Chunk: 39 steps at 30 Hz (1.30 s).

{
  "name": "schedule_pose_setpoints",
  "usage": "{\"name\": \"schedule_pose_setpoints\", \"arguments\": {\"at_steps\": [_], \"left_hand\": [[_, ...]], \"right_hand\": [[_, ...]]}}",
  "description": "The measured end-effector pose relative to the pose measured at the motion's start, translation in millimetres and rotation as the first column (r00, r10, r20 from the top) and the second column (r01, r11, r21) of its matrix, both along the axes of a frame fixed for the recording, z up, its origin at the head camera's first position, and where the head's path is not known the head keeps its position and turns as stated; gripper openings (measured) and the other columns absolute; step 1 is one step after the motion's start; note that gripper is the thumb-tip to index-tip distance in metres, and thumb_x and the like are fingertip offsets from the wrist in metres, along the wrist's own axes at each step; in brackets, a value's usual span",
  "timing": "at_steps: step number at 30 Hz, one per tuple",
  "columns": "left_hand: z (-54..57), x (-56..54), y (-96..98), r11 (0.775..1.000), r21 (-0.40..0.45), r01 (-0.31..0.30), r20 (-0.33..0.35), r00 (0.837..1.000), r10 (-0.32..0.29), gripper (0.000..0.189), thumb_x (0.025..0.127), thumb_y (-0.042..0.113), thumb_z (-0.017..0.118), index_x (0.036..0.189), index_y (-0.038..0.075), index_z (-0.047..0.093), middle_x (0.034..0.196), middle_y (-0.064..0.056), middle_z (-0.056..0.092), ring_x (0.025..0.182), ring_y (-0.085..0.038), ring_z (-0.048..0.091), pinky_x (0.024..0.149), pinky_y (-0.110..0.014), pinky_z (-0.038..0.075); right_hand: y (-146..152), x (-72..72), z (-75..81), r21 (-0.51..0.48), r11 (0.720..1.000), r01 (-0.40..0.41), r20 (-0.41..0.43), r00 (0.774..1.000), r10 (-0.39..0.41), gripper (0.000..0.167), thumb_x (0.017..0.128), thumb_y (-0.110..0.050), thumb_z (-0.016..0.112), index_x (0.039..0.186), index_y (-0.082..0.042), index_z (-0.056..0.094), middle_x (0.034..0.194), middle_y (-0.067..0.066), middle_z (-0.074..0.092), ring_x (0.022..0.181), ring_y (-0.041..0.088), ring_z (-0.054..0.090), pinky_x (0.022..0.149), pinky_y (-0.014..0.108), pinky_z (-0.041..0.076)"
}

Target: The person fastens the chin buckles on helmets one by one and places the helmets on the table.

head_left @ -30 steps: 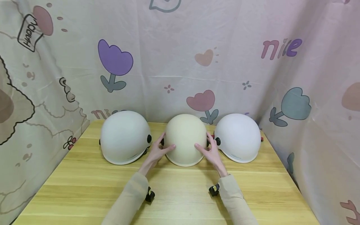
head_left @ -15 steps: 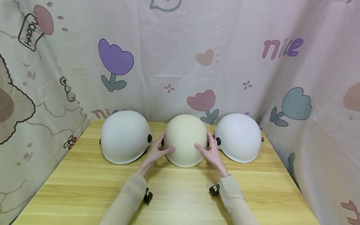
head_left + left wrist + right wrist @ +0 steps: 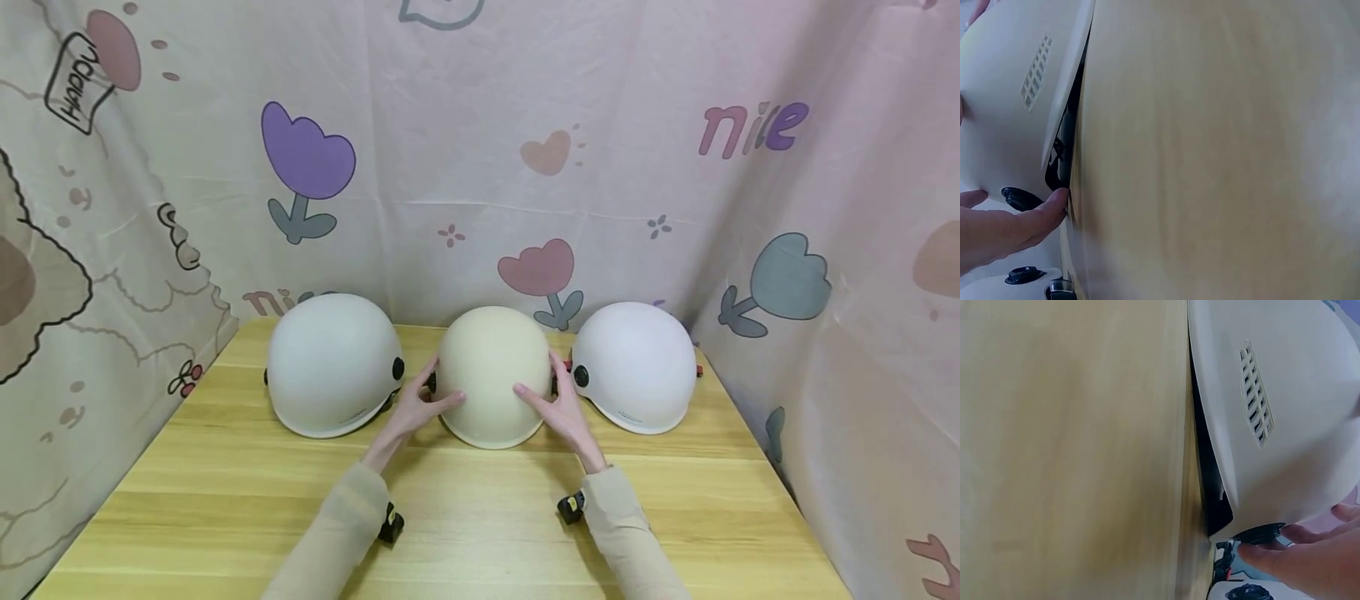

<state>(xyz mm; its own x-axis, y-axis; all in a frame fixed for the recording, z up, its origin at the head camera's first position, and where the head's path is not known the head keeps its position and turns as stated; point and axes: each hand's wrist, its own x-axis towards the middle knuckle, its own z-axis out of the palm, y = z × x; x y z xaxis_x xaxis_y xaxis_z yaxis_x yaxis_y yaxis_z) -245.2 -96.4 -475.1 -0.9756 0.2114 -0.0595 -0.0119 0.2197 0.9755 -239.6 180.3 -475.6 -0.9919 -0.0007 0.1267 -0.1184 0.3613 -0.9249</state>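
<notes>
A cream helmet [image 3: 492, 358] sits at the middle of the wooden table, its dome up, between two white helmets. My left hand [image 3: 415, 407] grips its left side, thumb on the front of the shell and fingers at the side by the black round fitting. On the opposite side my right hand [image 3: 564, 410] holds it the same way. In the left wrist view, a fingertip reaches the lower edge of the shell [image 3: 997, 144], close to the black fitting [image 3: 1020, 199]. The right wrist view has the fingers beside the other black fitting [image 3: 1260, 533].
A white helmet [image 3: 333, 367] stands close on the left, another white helmet [image 3: 636, 367] close on the right. A patterned cloth [image 3: 465, 125] hangs behind and around the wooden table [image 3: 480, 533].
The cream helmet has shifted very slightly toward me, both hands moving with it. The two white helmets stay where they were.
</notes>
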Motion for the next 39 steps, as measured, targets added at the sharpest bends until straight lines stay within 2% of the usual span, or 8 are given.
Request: {"name": "schedule_pose_setpoints", "arguments": {"at_steps": [7,16,20,23,26,29,35,39], "left_hand": [[4.6,3.2,2.2,1.0,0.019,-0.019,-0.026,0.999,0.02,0.096,0.089,0.026,0.078,0.163,0.024,0.016,0.17,-0.011,0.012,0.139,-0.052,0.043,0.11,-0.058,0.047],[7.5,4.7,2.6,0.996,0.084,-0.025,-0.065,0.997,0.031,0.091,0.091,0.021,0.075,0.162,0.019,0.019,0.171,-0.015,0.006,0.156,-0.044,0.006,0.124,-0.062,0.022],[9.5,5.2,1.7,0.996,0.074,-0.047,-0.057,0.997,0.052,0.088,0.092,0.019,0.074,0.162,0.018,0.021,0.17,-0.016,0.008,0.154,-0.042,0.009,0.125,-0.063,0.021],[10.4,5.0,0.9,0.995,0.08,-0.058,-0.056,0.996,0.063,0.087,0.092,0.017,0.073,0.162,0.014,0.021,0.17,-0.015,0.011,0.151,-0.042,0.015,0.125,-0.063,0.021],[11.3,6.4,-0.3,0.994,0.089,-0.063,-0.064,0.996,0.069,0.086,0.092,0.016,0.074,0.161,0.014,0.023,0.17,-0.013,0.015,0.149,-0.043,0.02,0.123,-0.064,0.025],[11.5,9.1,-1.3,0.994,0.084,-0.066,-0.091,0.993,0.073,0.083,0.092,0.019,0.074,0.161,0.018,0.027,0.169,-0.012,0.019,0.15,-0.043,0.022,0.12,-0.064,0.031],[9.8,13.6,-2.5,0.993,0.079,-0.093,-0.107,0.989,0.101,0.081,0.09,0.025,0.077,0.158,0.024,0.033,0.168,-0.017,0.013,0.143,-0.052,0.033,0.114,-0.06,0.041],[10.3,15.8,-2.7,0.991,0.067,-0.112,-0.102,0.988,0.118,0.081,0.088,0.027,0.079,0.157,0.026,0.036,0.16,-0.021,0.015,0.136,-0.051,0.038,0.11,-0.058,0.046]], "right_hand": [[-1.3,-1.2,1.0,-0.006,1.0,0.002,-0.013,1.0,-0.002,0.095,0.085,-0.042,0.079,0.16,-0.031,0.021,0.164,0.01,0.028,0.152,0.036,0.027,0.121,0.067,0.023],[-1.6,-0.5,1.7,0.005,1.0,-0.013,-0.006,1.0,0.013,0.095,0.088,-0.039,0.076,0.161,-0.03,0.016,0.165,0.012,0.026,0.153,0.036,0.025,0.122,0.066,0.021],[-3.2,2.7,8.6,-0.011,1.0,-0.029,0.005,1.0,0.029,0.095,0.09,-0.033,0.076,0.162,-0.024,0.015,0.163,0.018,0.028,0.152,0.039,0.026,0.121,0.065,0.025],[-6.7,11.4,23.9,-0.018,0.999,-0.045,0.009,0.999,0.045,0.094,0.091,-0.027,0.075,0.162,-0.018,0.015,0.159,0.023,0.031,0.149,0.043,0.031,0.118,0.065,0.031],[-10.1,20.9,37.9,-0.015,0.999,-0.051,0.018,0.999,0.051,0.092,0.091,-0.025,0.073,0.162,-0.014,0.015,0.158,0.025,0.032,0.148,0.044,0.033,0.116,0.065,0.035],[-11.4,24.3,41.2,-0.017,0.998,-0.057,0.016,0.998,0.057,0.09,0.093,-0.024,0.071,0.162,-0.013,0.014,0.158,0.026,0.031,0.146,0.044,0.034,0.114,0.065,0.038],[-5.5,8.9,15.4,-0.062,0.996,-0.059,0.018,0.998,0.061,0.089,0.094,-0.027,0.07,0.163,-0.022,0.014,0.157,0.024,0.032,0.142,0.044,0.038,0.111,0.063,0.044],[-3.3,5.6,6.5,-0.085,0.995,-0.051,0.007,0.999,0.052,0.088,0.093,-0.032,0.071,0.162,-0.029,0.016,0.159,0.019,0.031,0.146,0.04,0.035,0.114,0.065,0.039]]}}
